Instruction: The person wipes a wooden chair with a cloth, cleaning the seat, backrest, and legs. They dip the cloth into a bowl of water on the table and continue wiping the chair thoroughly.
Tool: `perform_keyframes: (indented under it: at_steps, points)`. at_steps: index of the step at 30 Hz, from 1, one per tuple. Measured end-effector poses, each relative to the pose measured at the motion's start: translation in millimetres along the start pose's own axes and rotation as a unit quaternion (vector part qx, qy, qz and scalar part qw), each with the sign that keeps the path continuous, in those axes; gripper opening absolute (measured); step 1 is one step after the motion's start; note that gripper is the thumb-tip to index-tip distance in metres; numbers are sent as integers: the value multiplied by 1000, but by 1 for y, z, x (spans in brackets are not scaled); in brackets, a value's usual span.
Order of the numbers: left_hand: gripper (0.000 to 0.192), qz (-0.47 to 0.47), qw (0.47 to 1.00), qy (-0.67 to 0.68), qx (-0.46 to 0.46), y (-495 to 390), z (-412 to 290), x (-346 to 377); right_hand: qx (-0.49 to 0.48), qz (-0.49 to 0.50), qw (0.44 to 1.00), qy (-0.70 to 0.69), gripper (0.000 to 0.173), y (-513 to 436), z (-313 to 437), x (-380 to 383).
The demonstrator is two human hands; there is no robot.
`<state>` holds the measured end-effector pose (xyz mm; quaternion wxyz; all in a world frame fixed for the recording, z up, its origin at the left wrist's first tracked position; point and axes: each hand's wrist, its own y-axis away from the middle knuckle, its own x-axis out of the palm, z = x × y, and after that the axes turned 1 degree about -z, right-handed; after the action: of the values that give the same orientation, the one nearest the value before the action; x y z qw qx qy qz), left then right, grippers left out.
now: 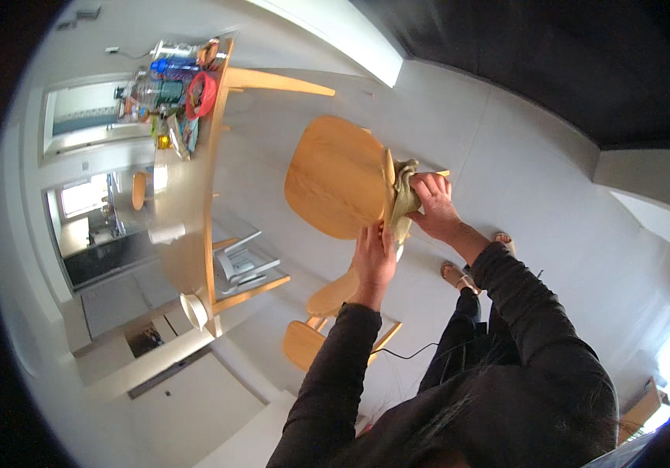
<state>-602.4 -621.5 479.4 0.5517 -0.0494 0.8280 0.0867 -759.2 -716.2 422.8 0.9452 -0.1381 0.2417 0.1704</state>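
Observation:
A wooden chair with a light brown seat stands before me, its backrest nearest to me. An olive-green cloth lies against the near face and top of this backrest. My right hand presses and grips the cloth, fingers spread over its right part. My left hand holds the left end of the backrest, its fingertips curled over the edge. Part of the backrest is hidden by the cloth and the hands.
Left of the chair stands a wooden table with bottles, a red basket, a paper roll and a white bowl. Another wooden chair is close to my left arm. A grey-white folding stool is by the table. A cable hangs near my legs.

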Motion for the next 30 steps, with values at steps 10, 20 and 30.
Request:
perform_keyframes:
  at_steps: [10,20,30]
  points:
    - [51,39,998,46,-34,-2,-8,-10,-97,-41,960,-261,52,-6,-57,86]
    - [67,8,996,55,-70,1,-6,0,12,-9,958,-287,39,3,-158,179]
    - [78,-20,986,52,-155,22,3,0,-63,-93,947,-300,41,17,-119,141]
